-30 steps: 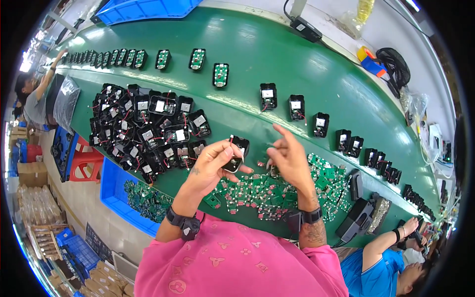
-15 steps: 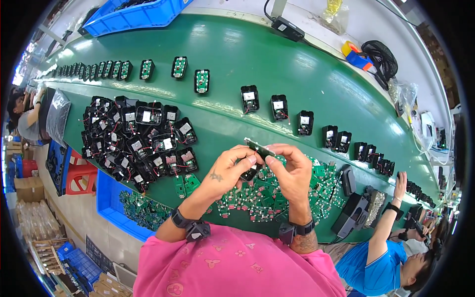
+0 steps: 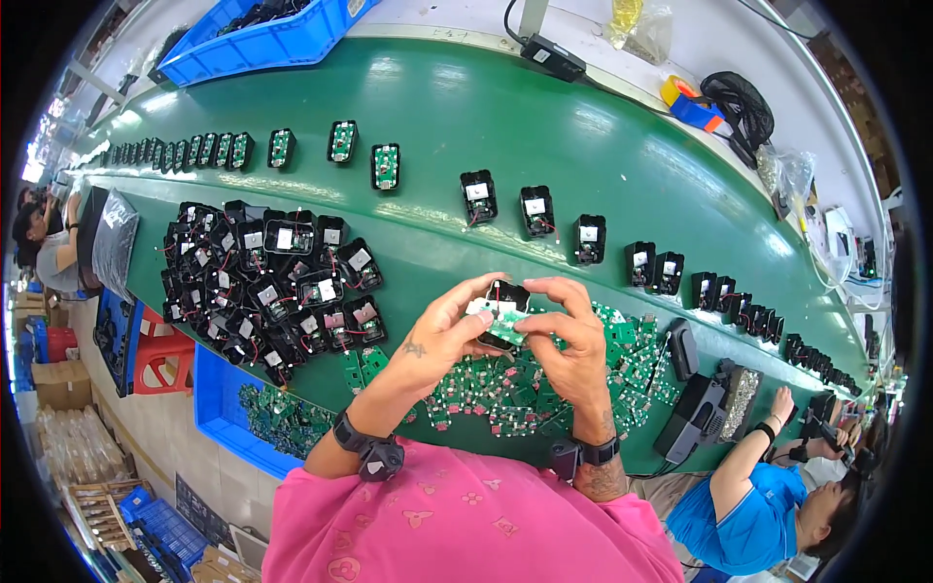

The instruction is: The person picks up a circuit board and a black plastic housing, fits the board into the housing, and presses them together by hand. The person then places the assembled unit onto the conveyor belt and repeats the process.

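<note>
In front of my chest, a green circuit board [image 3: 501, 321] lies face up across the opening of a small black plastic case [image 3: 507, 292]. My left hand [image 3: 445, 332] is closed round the left side of both, its thumb on the board. My right hand [image 3: 571, 340] grips from the right, with bent fingers at the board's edge and the case's rim. The fingers hide much of the case. Beneath my hands spreads a loose heap of green circuit boards [image 3: 622, 384]. To the left lies a pile of black cases [image 3: 267, 291] with red wires and whitish blocks inside.
Along the green bench [image 3: 437, 107] runs a spaced row of black cases [image 3: 535, 211]; those farther left hold green boards. A blue crate [image 3: 258, 44] stands at the back left, a blue bin [image 3: 219, 394] below the bench. At right sits a co-worker in blue [image 3: 748, 525].
The board was held on edge above the case; now it is turned flat, face up, over the opening. The co-worker's hand at right has drawn back toward their body.
</note>
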The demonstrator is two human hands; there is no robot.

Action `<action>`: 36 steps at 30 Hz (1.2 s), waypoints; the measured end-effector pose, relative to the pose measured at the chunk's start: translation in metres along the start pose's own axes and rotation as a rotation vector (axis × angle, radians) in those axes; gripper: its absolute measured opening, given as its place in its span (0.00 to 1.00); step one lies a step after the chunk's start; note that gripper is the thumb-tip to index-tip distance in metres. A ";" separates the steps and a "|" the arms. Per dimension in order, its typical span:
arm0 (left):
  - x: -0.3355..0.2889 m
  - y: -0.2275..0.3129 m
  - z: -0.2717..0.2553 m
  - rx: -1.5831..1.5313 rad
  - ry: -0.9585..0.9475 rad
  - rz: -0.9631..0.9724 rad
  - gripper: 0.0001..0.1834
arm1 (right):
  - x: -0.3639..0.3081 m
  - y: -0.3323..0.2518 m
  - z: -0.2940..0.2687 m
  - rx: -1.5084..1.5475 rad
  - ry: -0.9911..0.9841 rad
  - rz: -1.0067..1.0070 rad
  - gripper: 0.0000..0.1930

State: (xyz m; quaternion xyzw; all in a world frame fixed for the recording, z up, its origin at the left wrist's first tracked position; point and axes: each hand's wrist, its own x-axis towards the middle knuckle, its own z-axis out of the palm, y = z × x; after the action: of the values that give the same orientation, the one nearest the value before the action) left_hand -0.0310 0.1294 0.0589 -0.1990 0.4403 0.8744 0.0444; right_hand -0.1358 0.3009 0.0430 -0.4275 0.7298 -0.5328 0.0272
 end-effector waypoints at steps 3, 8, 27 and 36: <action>0.000 0.001 0.004 0.132 0.005 0.055 0.27 | -0.002 0.000 -0.001 0.032 0.006 0.067 0.13; 0.001 -0.007 0.010 0.434 0.052 0.268 0.27 | 0.006 -0.012 0.005 0.193 0.100 0.230 0.08; -0.001 0.001 0.024 0.874 0.299 0.821 0.28 | 0.013 -0.035 0.010 0.033 0.087 0.075 0.03; -0.016 0.017 0.024 0.929 0.185 0.651 0.29 | 0.027 -0.032 -0.006 -0.007 -0.097 -0.074 0.04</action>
State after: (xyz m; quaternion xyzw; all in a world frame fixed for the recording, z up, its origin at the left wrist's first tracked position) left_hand -0.0275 0.1394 0.0907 -0.0887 0.8188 0.5368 -0.1830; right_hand -0.1368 0.2853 0.0825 -0.4796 0.7131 -0.5096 0.0416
